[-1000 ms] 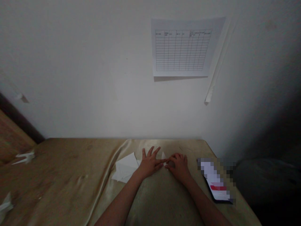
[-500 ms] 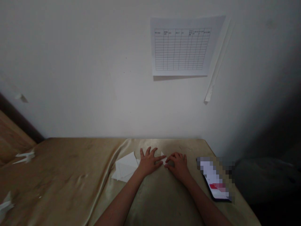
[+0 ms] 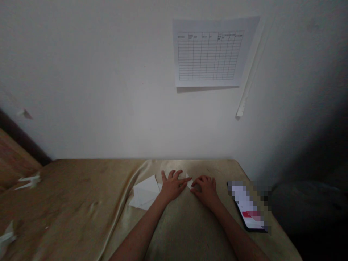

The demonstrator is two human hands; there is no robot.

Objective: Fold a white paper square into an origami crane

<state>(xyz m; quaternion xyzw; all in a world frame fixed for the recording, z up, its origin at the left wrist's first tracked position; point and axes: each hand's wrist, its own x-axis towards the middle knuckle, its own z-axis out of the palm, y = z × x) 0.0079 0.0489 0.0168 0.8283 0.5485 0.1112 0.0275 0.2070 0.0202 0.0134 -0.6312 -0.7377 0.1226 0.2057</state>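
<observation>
- Satiny tan cloth: soft backing, so firm pressure suits.
- Left hand: fingers spread; its index fingertip could steady the small paper.
- Right hand: curled at the paper's edge; whether pinching, cannot tell.
- Paper pile: flat, white, angular.
- Small paper: white, pointed, between both hands; matched edges would keep it neat.

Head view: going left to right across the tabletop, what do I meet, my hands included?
White scrap at the left edge → white scrap farther back → overlapping white sheets → left hand → small white paper piece → right hand → phone.
</observation>
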